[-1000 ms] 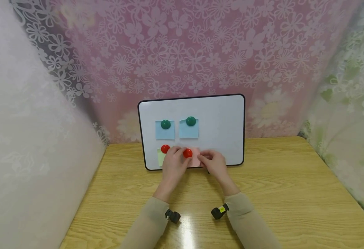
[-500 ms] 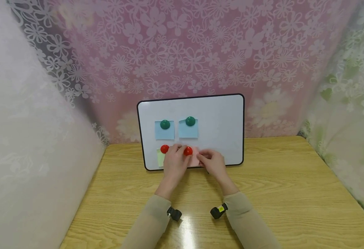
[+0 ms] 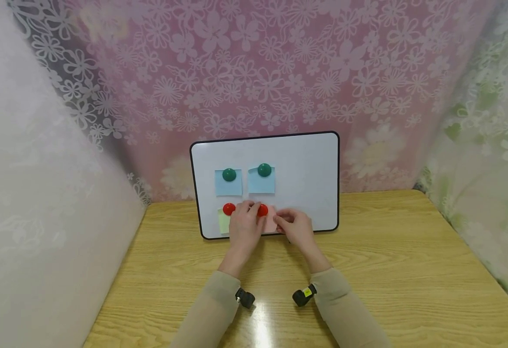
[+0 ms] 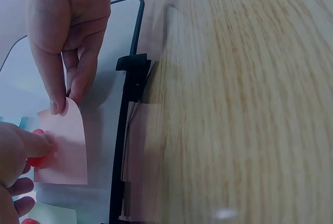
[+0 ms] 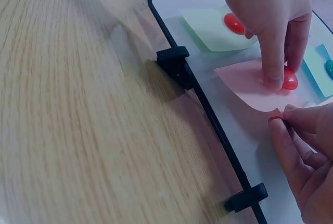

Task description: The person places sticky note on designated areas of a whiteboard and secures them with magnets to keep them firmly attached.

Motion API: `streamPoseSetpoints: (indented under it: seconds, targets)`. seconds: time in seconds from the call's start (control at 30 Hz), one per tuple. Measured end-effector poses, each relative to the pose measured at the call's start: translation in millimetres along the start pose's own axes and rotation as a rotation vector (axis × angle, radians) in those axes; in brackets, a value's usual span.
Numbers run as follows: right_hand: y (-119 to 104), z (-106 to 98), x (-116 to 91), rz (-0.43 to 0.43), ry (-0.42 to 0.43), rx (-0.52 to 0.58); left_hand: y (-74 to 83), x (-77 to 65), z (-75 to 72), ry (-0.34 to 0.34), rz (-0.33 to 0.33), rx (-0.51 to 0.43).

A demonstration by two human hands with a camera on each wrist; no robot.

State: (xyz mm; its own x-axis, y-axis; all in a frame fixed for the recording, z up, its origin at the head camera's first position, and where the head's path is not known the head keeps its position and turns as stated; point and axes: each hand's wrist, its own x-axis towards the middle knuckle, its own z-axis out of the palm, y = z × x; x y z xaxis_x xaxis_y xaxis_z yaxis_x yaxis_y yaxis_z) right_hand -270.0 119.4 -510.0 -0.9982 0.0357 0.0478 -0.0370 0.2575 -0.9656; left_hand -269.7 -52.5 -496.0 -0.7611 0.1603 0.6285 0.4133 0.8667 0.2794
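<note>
My left hand (image 3: 244, 226) pinches a round red magnet (image 5: 290, 79) between thumb and fingers, over a pink sticky note (image 4: 70, 153) low on the whiteboard (image 3: 308, 169). From the right, my right hand (image 3: 298, 227) pinches the note's edge between thumb and index finger. In the right wrist view the pink note bows away from the board. Left of it, partly hidden by my left hand, is a pale green note (image 3: 223, 223) under another red magnet (image 3: 229, 209). Two blue notes (image 3: 229, 187) with green magnets (image 3: 264, 169) hang in the row above.
The black-framed board stands on a wooden table (image 3: 375, 270) against a pink floral backdrop (image 3: 254, 72). Black clip feet (image 5: 247, 198) hold its lower edge. Pale floral panels rise on the left (image 3: 54, 193) and right (image 3: 493, 145).
My left hand has slid slightly up and to the right, and the red magnet on the pink note has shifted a little upward. The right hand keeps its pinch on the note's edge.
</note>
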Motion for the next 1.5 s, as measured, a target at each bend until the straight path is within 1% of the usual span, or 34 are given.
streamPoseSetpoints:
  seconds: [0.2,0.4,0.7,0.93,1.37,1.5]
  targets:
    - [0.0,1.6,0.2,0.003,0.005,0.012,-0.9,0.7,3.4,0.014,0.012,0.011]
    - [-2.1,2.6,0.1,-0.004,0.008,0.001,-1.5,0.2,6.1,0.012,0.004,0.032]
    - [-0.2,4.5,-0.1,-0.013,0.017,-0.026,0.4,0.1,5.7,0.004,-0.012,0.031]
    - [0.3,5.5,-1.0,-0.013,0.013,-0.007,1.8,0.4,5.9,0.011,-0.01,0.03]
    - [0.2,5.4,-0.9,-0.017,0.022,-0.013,3.3,2.8,6.4,-0.017,-0.013,0.055]
    - [0.1,5.9,-1.2,-0.013,0.02,-0.01,3.4,2.1,6.7,-0.009,-0.016,0.054]
